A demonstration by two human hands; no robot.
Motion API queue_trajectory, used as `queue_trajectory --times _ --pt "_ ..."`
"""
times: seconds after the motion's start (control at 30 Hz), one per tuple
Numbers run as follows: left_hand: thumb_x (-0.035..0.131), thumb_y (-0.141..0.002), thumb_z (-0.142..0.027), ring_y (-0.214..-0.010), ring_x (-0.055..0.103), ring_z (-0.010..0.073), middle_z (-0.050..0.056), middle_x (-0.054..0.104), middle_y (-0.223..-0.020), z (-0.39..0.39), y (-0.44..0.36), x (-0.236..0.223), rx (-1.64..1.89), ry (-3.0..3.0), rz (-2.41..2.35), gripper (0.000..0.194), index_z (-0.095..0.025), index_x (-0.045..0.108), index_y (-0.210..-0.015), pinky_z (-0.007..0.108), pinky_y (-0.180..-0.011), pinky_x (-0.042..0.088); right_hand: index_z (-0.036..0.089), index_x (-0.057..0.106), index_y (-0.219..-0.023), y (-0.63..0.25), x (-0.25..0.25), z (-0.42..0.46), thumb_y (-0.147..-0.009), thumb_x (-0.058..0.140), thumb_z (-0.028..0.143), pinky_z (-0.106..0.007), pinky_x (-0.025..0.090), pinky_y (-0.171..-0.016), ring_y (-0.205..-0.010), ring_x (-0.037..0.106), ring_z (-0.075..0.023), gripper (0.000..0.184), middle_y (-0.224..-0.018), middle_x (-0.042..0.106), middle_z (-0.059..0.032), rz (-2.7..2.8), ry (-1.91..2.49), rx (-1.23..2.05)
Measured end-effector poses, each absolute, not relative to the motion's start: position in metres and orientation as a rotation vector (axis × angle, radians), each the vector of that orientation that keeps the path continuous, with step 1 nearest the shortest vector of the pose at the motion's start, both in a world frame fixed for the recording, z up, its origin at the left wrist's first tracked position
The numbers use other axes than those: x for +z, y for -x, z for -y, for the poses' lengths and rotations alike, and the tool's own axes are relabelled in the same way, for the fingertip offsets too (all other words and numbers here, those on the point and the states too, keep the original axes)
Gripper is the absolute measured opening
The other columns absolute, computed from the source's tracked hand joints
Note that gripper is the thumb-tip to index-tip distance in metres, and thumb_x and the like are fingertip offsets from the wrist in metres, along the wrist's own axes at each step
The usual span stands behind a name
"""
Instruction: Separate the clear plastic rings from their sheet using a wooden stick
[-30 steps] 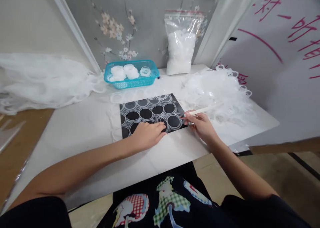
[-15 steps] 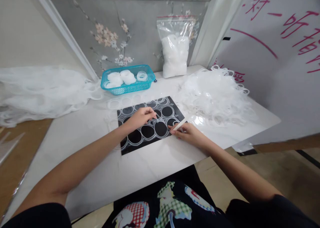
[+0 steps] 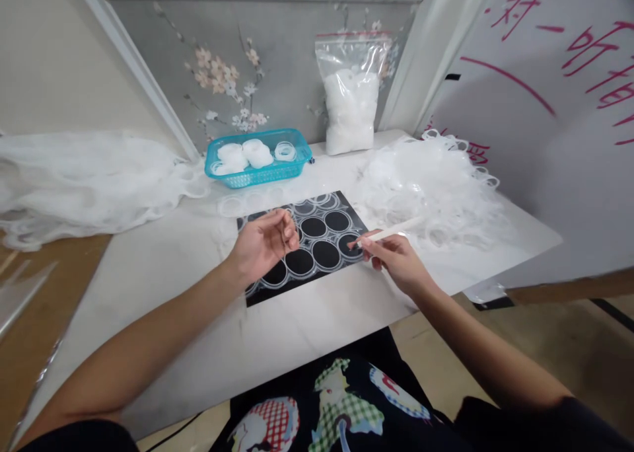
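Head view: the step in hand seems to be detail work on the translucent white ring-patterned sheet lying on the flat black rectangular board on the table; continuing would call for a light, precise touch. The right hand pinches a slim white stick at the board's right edge. The left hand hovers, fingers curled; whether its grip holds anything, I cannot tell.

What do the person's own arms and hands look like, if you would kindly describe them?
The left hand and right hand are ungloved, and no watch or bracelet shows. Both forearms are uncovered. The left sleeve and right sleeve are dark, short and look plain, ending near the elbows.
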State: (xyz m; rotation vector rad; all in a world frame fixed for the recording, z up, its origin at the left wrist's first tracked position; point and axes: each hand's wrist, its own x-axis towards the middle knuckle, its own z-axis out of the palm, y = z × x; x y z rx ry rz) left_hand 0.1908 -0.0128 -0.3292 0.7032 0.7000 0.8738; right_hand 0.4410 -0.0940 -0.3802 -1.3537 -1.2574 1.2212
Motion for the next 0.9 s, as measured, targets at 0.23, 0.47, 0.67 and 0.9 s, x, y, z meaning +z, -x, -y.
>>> queue_trajectory --times 0.23,0.47,0.67,0.9 --pt "0.031 -0.095 -0.013 -0.048 0.045 0.0113 0.001 0.041 -0.053 0.053 -0.209 -0.295 0.667 -0.651 -0.422 0.036 -0.012 0.053 -0.066 0.024 -0.052 0.041 0.025 0.065 -0.077 -0.394 -0.355 0.105 -0.074 0.077 0.039 -0.026 0.051 -0.079 -0.093 0.063 -0.0136 0.019 -0.111 0.067 0.0012 0.648 0.580 1.734" --pt "0.033 -0.096 -0.016 -0.043 0.040 0.0090 -0.001 0.037 -0.051 0.057 -0.206 -0.299 0.639 -0.649 -0.485 0.035 -0.014 0.051 -0.066 0.022 -0.049 0.041 0.023 0.059 -0.074 -0.375 -0.346 0.110 -0.071 0.078 0.037 -0.028 0.051 -0.080 -0.083 0.062 -0.0125 0.023 -0.098 0.066 0.0008 0.555 0.409 1.934" --pt "0.048 -0.089 -0.023 -0.054 0.050 0.0120 0.000 0.043 -0.057 0.057 -0.208 -0.311 0.654 -0.712 -0.625 0.025 -0.016 0.052 -0.065 0.029 -0.065 0.050 0.025 0.053 -0.073 -0.377 -0.346 0.111 -0.070 0.070 0.050 -0.035 0.051 -0.075 -0.084 0.061 -0.0183 0.031 -0.096 0.063 -0.0027 0.721 0.624 1.805" --pt "0.059 -0.086 -0.034 -0.099 0.058 0.0218 0.008 0.063 -0.110 0.063 -0.213 -0.344 0.453 -1.737 -0.917 0.028 -0.019 0.060 -0.109 0.037 -0.088 0.045 0.027 0.064 -0.087 -0.426 -0.343 0.097 -0.080 0.055 0.060 -0.024 0.027 -0.043 -0.054 0.045 -0.0110 0.034 -0.078 0.060 -0.0023 1.001 1.124 1.038"
